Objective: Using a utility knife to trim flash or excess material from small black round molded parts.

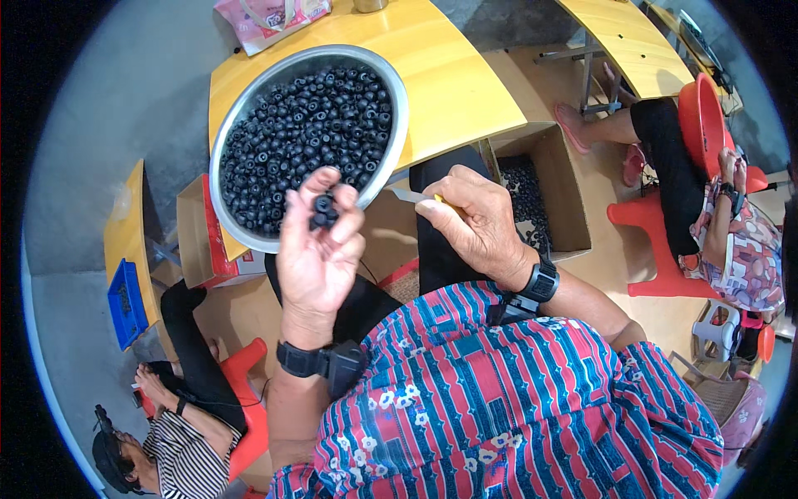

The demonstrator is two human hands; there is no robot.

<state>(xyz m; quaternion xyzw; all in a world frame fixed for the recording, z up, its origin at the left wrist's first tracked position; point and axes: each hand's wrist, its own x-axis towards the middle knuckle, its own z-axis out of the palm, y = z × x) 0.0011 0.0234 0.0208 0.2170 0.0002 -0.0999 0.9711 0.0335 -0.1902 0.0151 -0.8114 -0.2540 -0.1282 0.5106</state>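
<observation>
My left hand (322,241) is palm up at the near rim of a big metal bowl (401,125). Its curled fingers hold a few small black round pieces (322,205) with ringed hollows. Many more of the same pieces (307,137) fill the bowl, which rests on the yellow table's near edge. To the right, my right hand (475,218) is closed round a small knife (411,195). Its blade points left toward my left hand without touching the pieces, and a bit of yellow handle shows between the fingers.
An open cardboard box (573,208) with more black pieces stands on the floor by my right leg. Another carton (195,224) is at the left. A pink bag (270,23) lies on the yellow table (465,91). People sit on red stools at both sides; one holds a red basin (702,125).
</observation>
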